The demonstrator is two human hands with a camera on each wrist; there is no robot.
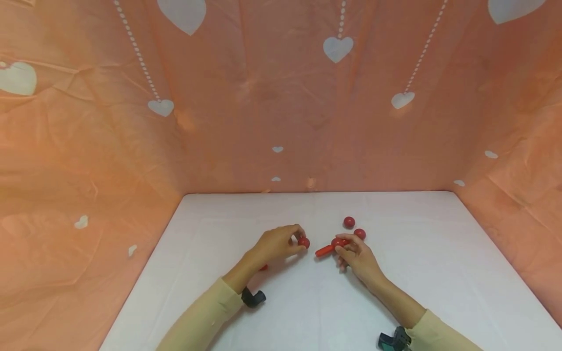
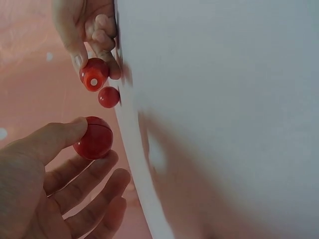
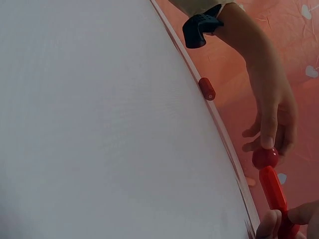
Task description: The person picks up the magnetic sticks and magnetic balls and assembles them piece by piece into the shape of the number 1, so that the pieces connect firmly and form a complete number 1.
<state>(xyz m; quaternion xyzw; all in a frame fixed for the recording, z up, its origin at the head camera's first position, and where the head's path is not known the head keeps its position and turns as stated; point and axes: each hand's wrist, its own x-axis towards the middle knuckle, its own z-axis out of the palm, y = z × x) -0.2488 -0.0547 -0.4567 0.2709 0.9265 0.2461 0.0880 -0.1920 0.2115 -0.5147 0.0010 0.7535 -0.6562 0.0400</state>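
Observation:
Between thumb and fingertips, my left hand [image 1: 275, 242] pinches a glossy red ball [image 2: 93, 139] just above the white table. Facing it, my right hand [image 1: 362, 261] grips a red piece by its ball-shaped part [image 1: 337, 243]. From that part a straight, faceted red rod [image 3: 272, 186] points toward the left hand's ball. The left wrist view shows the rod end-on, with a pale round spot [image 2: 93, 82] in its tip. In the head view a small gap separates the rod's tip from the left hand's ball.
Two more red balls lie on the table beyond the right hand, one farther back [image 1: 349, 222] and one by the fingers [image 1: 359, 234]. A short red cylinder [image 3: 207, 88] lies near the left forearm, mostly hidden in the head view. Orange cloth [image 1: 281, 122] with white hearts surrounds the table.

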